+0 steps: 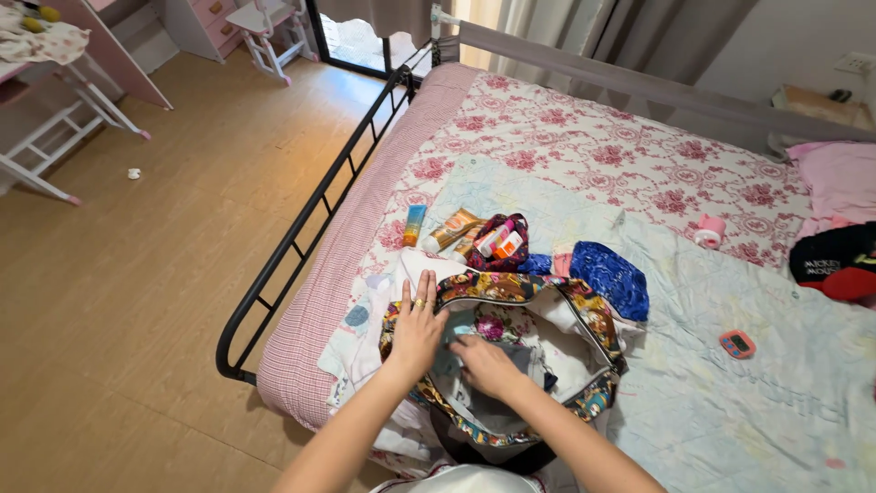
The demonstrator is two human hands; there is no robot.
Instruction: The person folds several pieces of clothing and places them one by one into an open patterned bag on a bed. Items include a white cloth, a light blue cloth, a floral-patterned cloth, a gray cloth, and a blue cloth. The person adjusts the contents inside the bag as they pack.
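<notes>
Both hands press flat, fingers loosely spread and gripping nothing, left hand (417, 327) on the rim and right hand (484, 363) inside the soft floral bag (584, 310) (limp, best held by its rim) on the bed (584, 137).

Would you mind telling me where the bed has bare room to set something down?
Free: the quilt right of the open floral bag, around the small orange timer, and the rose-print sheet toward the headboard. Crowded: behind the bag, where tubes and a pouch cluster.
</notes>
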